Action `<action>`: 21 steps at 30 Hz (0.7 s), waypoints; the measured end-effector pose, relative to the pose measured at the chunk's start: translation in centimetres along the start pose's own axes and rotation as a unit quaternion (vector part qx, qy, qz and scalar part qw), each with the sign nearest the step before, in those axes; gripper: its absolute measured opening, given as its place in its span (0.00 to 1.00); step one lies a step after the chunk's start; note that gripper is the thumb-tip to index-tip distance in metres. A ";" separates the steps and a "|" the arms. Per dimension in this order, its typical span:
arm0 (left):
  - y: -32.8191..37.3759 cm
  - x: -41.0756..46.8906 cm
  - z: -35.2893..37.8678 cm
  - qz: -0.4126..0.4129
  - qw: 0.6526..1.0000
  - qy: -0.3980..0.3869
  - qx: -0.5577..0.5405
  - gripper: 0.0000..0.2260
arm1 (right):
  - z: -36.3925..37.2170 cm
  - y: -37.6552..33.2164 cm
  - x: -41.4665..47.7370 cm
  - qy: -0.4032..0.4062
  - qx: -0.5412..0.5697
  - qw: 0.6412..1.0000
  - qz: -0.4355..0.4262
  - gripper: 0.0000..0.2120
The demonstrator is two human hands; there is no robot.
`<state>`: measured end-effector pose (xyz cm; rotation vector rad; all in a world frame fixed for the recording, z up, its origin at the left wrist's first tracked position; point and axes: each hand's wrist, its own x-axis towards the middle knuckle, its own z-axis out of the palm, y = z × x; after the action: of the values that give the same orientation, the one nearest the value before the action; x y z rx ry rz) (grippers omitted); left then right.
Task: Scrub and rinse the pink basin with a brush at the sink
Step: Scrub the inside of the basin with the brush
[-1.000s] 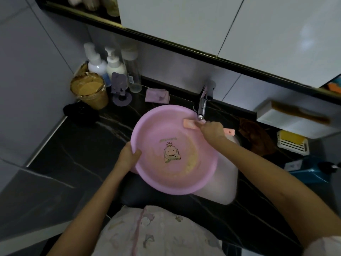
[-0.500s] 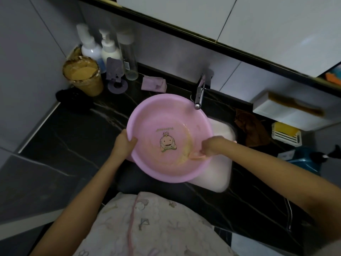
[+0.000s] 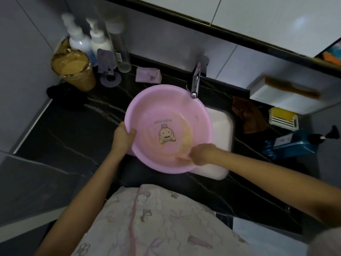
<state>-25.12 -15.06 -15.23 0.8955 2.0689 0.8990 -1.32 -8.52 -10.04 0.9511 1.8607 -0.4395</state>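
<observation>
Pink basin (image 3: 147,111) over the sink (image 3: 221,124).
Our left hand (image 3: 122,137) grips the basin's rim; our right hand (image 3: 202,154) clasps a brush (image 3: 183,158) inside it.

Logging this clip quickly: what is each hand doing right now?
Left hand: grips the rim of the pink basin.
Right hand: holds the brush inside the basin.
</observation>
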 end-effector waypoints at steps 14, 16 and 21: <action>-0.1 0.1 -0.3 0.019 0.999 -0.021 -0.015 0.18 | -1.3 4.6 4.0 0.230 0.055 0.961 0.147 0.24; 0.0 0.1 -0.3 0.015 0.999 -0.030 -0.022 0.22 | -1.2 3.4 4.9 0.216 0.087 0.962 0.140 0.22; -0.2 0.3 -0.5 0.006 0.999 -0.043 -0.021 0.27 | 0.4 -0.3 3.7 0.018 0.107 0.991 0.079 0.15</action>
<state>-25.68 -15.08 -15.23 0.9089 1.9669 0.8904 -2.14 -7.41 -13.54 1.2486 1.7796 -0.5352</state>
